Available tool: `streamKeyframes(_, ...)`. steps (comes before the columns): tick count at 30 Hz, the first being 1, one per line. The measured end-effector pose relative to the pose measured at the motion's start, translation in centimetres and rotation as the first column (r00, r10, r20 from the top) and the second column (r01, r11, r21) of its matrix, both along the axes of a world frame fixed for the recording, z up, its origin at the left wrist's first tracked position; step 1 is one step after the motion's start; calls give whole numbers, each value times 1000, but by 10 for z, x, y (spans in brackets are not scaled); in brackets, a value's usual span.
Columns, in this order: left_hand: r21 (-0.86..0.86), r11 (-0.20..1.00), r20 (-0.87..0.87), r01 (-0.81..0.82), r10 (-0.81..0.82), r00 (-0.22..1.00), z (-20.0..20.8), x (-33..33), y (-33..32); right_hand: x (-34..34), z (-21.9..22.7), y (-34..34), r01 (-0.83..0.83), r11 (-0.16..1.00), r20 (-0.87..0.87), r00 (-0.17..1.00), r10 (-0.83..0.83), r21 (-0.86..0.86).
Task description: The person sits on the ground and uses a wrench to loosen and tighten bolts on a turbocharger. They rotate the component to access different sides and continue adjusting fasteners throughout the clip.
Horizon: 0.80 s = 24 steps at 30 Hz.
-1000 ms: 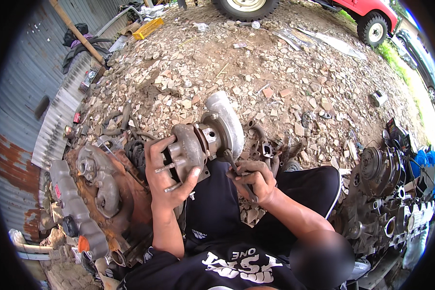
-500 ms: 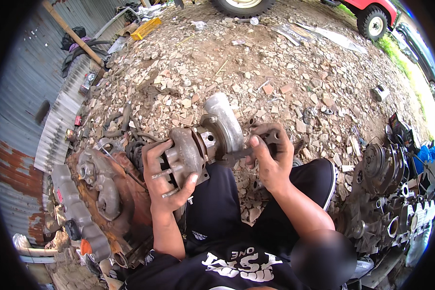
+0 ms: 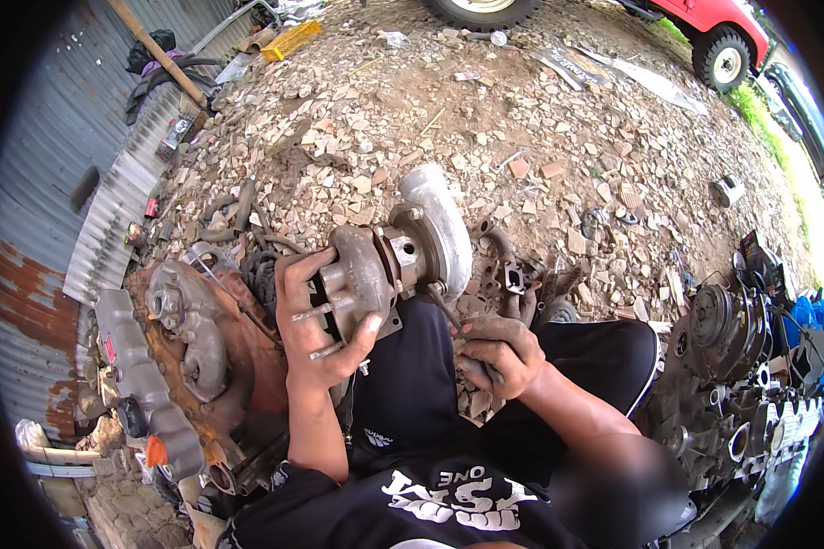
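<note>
My left hand (image 3: 311,339) is wrapped round the finned-looking, stud-bearing end of a turbocharger (image 3: 366,279), holding it above my left thigh. Its pale aluminium compressor housing (image 3: 449,229) points away to the upper right; the darker turbine side lies in my palm. My right hand (image 3: 504,352) is closed just below and right of the turbocharger, over my lap. From its fingers a narrow dark wrench (image 3: 444,309) reaches up to the underside of the compressor housing. The wrench appears edge-on, and my fingers hide its lower part.
A rusty engine with a grey valve cover (image 3: 142,366) lies to my left. Engine parts (image 3: 742,412) crowd my right, and an exhaust manifold (image 3: 513,277) sits on the rubble past my right hand. A corrugated metal wall (image 3: 46,229) borders the left; a red vehicle (image 3: 696,23) stands far right.
My right hand has lowered toward my lap and turned over, bringing the wrench from roughly level to steeply angled under the housing. The turbocharger shifts slightly right and up in view.
</note>
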<state>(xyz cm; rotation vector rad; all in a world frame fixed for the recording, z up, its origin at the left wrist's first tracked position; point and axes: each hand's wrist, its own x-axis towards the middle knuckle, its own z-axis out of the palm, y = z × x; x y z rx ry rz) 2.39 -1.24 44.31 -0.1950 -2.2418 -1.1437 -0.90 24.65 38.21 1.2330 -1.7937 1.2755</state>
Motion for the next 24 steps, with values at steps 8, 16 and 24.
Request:
streamKeyframes(8, -112, 994, -53, -7, 1, 999, 2, -1, -3, 24, -29, -17, 106, 991, 130, 987, -95, -83)
streamKeyframes(16, 23, 1000, 18, -1, 1, 1000, -5, 0, -3, 33, -42, -40, 69, 983, 530, 847, 32, -169)
streamKeyframes(24, -15, 1000, -28, 1, -1, 1000, -6, -1, -7, 34, -34, -23, -225, 918, 281, 904, 322, -328)
